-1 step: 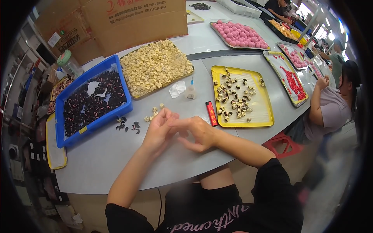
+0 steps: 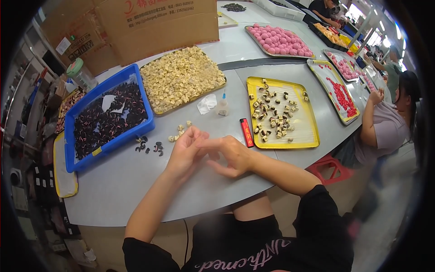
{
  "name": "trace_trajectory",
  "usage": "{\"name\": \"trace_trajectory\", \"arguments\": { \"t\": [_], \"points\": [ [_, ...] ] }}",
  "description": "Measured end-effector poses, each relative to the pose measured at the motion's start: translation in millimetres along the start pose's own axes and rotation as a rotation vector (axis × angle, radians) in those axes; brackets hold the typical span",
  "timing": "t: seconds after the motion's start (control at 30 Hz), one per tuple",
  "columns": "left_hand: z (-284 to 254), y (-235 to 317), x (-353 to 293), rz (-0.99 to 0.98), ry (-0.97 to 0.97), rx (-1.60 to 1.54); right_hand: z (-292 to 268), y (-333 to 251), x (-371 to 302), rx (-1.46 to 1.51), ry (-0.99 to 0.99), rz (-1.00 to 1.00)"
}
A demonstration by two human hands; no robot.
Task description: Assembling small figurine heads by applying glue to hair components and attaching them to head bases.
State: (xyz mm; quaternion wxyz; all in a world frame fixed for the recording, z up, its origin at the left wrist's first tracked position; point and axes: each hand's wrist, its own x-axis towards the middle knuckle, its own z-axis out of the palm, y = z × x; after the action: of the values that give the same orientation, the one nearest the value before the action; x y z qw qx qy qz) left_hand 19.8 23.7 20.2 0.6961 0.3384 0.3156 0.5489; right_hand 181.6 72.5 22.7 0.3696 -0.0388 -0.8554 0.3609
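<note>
Though I cannot tell left hand's (image 2: 186,148) or right hand's (image 2: 235,155) grip, the red stick (image 2: 246,133) points lengthwise away, slightly left.

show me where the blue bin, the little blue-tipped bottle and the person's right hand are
Blue bin (image 2: 120,143): head view, on its near side wall
Blue-tipped bottle (image 2: 222,109): head view, on its clear body, below the tip
Right hand (image 2: 235,155): head view, on the back of the hand

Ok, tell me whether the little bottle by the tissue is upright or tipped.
Upright: the bottle stands on the table, its blue tip pointing up, right of the tissue.
</note>
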Motion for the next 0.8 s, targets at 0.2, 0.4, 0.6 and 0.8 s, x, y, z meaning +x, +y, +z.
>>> {"name": "trace_trajectory", "arguments": {
  "t": [0.2, 0.4, 0.6, 0.8],
  "points": [
    [-8, -9, 2, 0.046, 0.030, 0.022, -1, 0, 1, 0.018, -0.007, 0.034],
    [3, -3, -1, 0.037, 0.025, -0.017, -1, 1, 1, 0.011, -0.018, 0.024],
    [8, 1, -2, 0.047, 0.120, -0.041, 0, 0, 0, -0.012, -0.031, 0.038],
    [0, -1, 0, 0.053, 0.080, -0.057, 2, 2, 0, -0.018, -0.040, 0.034]
  ]
}}
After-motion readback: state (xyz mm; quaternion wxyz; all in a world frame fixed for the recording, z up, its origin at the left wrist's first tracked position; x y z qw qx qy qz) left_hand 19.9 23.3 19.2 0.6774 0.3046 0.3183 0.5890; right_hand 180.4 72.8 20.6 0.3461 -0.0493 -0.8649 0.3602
